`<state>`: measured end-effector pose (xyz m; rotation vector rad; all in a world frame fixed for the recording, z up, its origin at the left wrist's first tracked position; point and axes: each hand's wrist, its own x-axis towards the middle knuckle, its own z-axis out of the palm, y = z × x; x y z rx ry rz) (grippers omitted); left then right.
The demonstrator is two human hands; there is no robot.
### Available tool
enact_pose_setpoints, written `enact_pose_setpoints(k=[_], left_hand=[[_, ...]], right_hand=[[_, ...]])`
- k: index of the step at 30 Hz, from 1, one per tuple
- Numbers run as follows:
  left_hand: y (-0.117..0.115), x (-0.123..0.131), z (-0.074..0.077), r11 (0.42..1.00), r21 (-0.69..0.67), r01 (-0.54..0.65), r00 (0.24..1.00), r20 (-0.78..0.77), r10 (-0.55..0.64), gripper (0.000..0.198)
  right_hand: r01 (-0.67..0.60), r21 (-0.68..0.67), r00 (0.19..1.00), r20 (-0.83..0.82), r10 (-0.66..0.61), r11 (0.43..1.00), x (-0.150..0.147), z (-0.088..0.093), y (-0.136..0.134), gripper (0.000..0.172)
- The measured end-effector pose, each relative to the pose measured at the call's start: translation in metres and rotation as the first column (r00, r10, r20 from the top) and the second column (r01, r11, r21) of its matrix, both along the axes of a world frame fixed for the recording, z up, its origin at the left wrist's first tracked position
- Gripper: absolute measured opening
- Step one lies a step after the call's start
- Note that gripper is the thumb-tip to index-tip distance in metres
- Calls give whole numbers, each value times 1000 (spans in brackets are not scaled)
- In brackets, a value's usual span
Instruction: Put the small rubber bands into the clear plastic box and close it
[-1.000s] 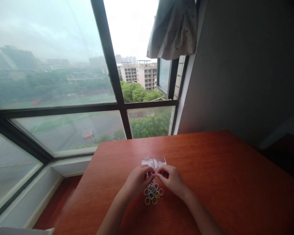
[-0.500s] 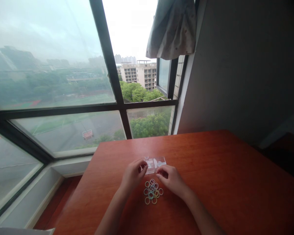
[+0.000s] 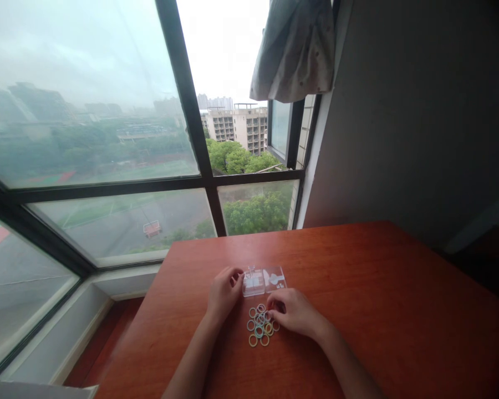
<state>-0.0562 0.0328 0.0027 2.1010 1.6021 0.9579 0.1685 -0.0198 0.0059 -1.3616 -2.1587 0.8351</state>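
A clear plastic box (image 3: 254, 290) lies on the table with its clear lid (image 3: 279, 272) folded out to the right. My left hand (image 3: 224, 292) is at the box's left side, its thumb and fingers curled in against the edge. Nearer to me, several pale coloured rings (image 3: 259, 331) lie in a loose, overlapping pile. My right hand (image 3: 296, 312) reaches over the right upper part of this pile. Its thumb and forefinger are bent and apart beside a pinkish ring, and part of the pile's right side is covered.
The reddish-brown wooden table (image 3: 357, 288) spreads out to both sides. Beyond it stand dark-framed windows (image 3: 208, 180), with a bunched curtain (image 3: 293, 61) hanging at the upper right. A grey wall (image 3: 391, 127) rises on the right.
My right hand has moved from the lid down to the rings. The left hand has shifted left to the box's side, uncovering more of the box. The view has turned slightly.
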Motion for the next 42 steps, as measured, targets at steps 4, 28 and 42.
enact_pose_setpoints(k=[4, 28, 42], left_hand=[[-1, 0, 3, 1000, 9, 8, 1000, 6, -8, 19], [-12, 14, 17, 993, 29, 118, 992, 49, -120, 18], [-28, 30, 30, 936, -22, 351, 934, 72, -349, 20]], right_hand=[[-11, -12, 1000, 12, 11, 1000, 0, 3, -1, 11], [2, 1, 1000, 7, -2, 1000, -3, 5, -3, 9], [99, -121, 896, -420, -141, 988, -5, 0, 8, 12]])
